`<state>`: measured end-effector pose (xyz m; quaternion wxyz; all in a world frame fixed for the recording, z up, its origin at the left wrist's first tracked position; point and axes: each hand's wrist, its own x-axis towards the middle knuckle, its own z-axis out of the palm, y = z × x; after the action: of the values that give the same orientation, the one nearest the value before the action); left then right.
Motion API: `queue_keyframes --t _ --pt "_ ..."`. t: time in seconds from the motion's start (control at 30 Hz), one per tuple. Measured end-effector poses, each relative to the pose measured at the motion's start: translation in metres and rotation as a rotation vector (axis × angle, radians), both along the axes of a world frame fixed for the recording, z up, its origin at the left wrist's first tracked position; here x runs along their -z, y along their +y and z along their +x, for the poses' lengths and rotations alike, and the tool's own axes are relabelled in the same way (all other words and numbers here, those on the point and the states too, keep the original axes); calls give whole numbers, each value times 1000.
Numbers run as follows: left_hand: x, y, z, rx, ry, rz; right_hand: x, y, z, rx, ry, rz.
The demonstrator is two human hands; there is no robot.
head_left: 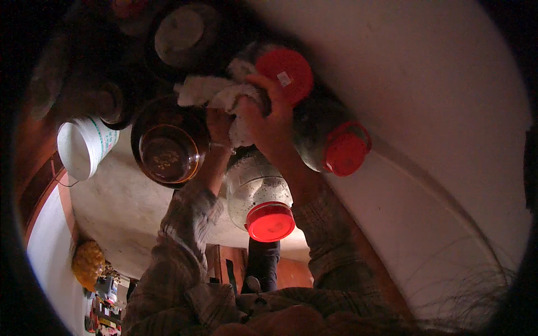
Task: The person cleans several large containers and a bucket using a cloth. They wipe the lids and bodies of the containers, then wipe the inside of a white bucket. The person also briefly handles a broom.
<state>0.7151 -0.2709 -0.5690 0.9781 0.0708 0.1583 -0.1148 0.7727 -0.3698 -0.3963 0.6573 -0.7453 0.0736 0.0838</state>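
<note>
A crumpled whitish cloth [206,90] is bunched between my two hands, beside a jar with a red lid [286,75] that carries a small label. My left hand [219,124], a band around its wrist, is against the cloth's underside; its fingers are mostly hidden. My right hand [269,113] has its thumb and fingers curled around the cloth, close to that lid. Below my hands stands a clear glass jar [258,189] with a red lid [271,221] and dark specks on its wall. A dark brown glazed pot [168,147] stands left of my left wrist.
Right of my right hand is another glass jar [311,138] with a red lid [346,151], near the pale wall [420,105]. Dim round vessels [180,35] fill the upper left. A white plastic bucket [77,149] lies tilted at left. An orange-yellow bundle [88,264] is farther off.
</note>
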Motion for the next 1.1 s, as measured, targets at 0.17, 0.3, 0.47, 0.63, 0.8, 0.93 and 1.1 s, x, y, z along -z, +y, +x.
queue_keyframes --t 0.17,0.3,0.47,0.63,0.8,0.93,1.1 --pt "-111 9 17 48 126 1032 7 -14 -8 -371 -311 -356" --pt "-144 25 44 57 44 1222 5 -34 20 -283 -445 -475" --pt "-119 6 144 264 -267 1250 78 -52 30 -89 -556 -954" --pt "-99 -54 219 884 -1160 1844 89 -47 23 -27 -550 -1107" --pt "-51 -60 249 556 -1825 2210 82 -39 27 -16 -516 -1068" --pt "-5 -40 228 581 -1141 1833 77 -30 30 -88 -262 -1119" --pt "-8 -5 163 469 -840 2278 89 -37 30 26 -479 -1128"
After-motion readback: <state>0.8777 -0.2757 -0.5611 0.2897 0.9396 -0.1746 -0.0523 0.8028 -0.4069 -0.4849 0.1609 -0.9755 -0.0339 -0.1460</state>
